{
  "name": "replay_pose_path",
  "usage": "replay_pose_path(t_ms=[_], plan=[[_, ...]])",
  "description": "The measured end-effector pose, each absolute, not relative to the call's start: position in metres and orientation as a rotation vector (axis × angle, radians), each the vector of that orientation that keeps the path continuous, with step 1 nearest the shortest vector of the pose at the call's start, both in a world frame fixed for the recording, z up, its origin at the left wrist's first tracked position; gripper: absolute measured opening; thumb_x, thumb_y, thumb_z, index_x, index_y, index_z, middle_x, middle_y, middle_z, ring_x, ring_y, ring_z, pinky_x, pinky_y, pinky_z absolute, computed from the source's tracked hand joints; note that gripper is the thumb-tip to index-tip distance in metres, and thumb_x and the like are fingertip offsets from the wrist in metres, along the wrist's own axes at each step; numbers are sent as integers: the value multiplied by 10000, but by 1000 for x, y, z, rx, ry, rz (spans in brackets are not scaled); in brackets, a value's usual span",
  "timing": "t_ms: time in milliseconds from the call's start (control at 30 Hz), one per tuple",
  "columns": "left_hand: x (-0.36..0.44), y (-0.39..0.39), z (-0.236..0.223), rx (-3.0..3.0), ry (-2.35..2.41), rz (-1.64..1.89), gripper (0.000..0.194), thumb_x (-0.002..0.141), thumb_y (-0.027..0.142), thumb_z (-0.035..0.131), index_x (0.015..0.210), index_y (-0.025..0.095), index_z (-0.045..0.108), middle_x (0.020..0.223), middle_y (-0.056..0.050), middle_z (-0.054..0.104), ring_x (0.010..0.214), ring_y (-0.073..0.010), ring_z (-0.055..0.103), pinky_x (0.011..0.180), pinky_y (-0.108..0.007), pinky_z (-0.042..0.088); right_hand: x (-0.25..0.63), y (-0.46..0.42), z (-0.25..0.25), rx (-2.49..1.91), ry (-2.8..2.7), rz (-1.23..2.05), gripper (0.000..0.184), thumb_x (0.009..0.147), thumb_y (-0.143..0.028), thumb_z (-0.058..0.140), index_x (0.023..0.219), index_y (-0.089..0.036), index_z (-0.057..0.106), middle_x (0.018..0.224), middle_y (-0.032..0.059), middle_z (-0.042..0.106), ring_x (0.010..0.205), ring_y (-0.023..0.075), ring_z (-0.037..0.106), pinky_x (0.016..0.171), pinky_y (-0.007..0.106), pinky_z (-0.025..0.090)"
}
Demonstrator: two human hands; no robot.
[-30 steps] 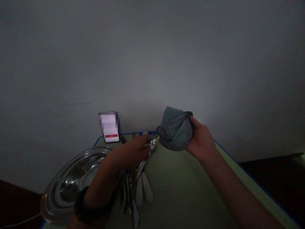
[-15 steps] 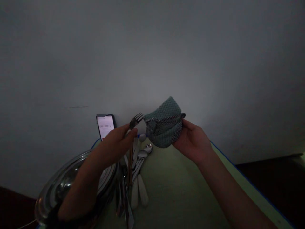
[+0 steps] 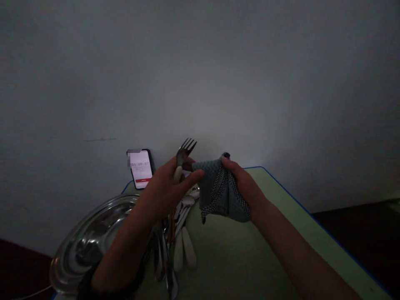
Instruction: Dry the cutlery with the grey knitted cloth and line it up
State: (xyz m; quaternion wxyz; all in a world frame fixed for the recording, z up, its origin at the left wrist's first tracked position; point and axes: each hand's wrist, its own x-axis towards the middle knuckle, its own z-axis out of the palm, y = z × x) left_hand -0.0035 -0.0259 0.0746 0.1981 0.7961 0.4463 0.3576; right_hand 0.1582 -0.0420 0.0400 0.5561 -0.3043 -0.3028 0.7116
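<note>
A fork [image 3: 185,152] with a pale handle is held in my left hand [image 3: 165,187], its tines pointing up and to the right. My right hand [image 3: 243,183] grips a grey-green cloth [image 3: 223,191] with a checked border, thumb on top. The cloth hangs folded above the table, and the left thumb and fingers meet its left edge. Below my hands lies a pile of cutlery: several spoons [image 3: 187,201], brown chopsticks [image 3: 171,227] and two pale handles [image 3: 188,248]. The lower part of the fork's handle is hidden by my left hand.
A shiny metal basin [image 3: 90,246] stands at the left of the green table [image 3: 231,254], partly behind my left forearm. A phone [image 3: 140,168] showing a timer leans against the grey wall [image 3: 200,83]. Blue edging runs along the table's rim.
My right hand has turned and lowered the cloth, with its thumb now on top. My left hand has moved right with the fork, and its fingers now reach the cloth's edge.
</note>
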Motion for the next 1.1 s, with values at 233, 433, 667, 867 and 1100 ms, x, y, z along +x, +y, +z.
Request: replay_pose_path(t_ms=[233,433,667,867,1100], plan=[[-20,-20,77,2056,1350,1091,299,724,445,623,855,180,575,561,57,486,479,-103,439,440,-216,349,177,-42,36,-807,-1187,1389,270,666,-131,646,923,-201,601,912,14,680,810,152,622,772,297,470],[-30,-19,79,1922,1269,1160,262,727,416,632,833,192,548,561,66,466,456,-85,412,416,-196,330,195,-38,39,-886,-1405,1086,401,792,-114,508,1162,-264,477,947,6,652,809,135,592,739,298,456],[-30,-17,77,1968,1249,1129,282,744,447,634,820,188,550,577,57,480,472,-91,440,431,-202,353,194,-42,40,-877,-1530,1036,306,901,-260,427,1205,-291,428,897,7,622,787,137,578,758,327,475],[-26,-15,74,2088,1228,963,293,777,453,575,889,183,574,574,49,502,488,-109,472,463,-219,385,201,-42,43,-997,-1689,903,534,744,-105,578,1215,-301,423,947,1,606,711,122,596,611,256,489],[-20,-10,67,2122,1214,764,245,725,357,656,870,184,561,639,46,533,528,-100,475,478,-208,369,218,-46,49,-1064,-1805,749,341,741,-60,467,1018,-245,544,955,8,604,724,132,578,553,238,445]])
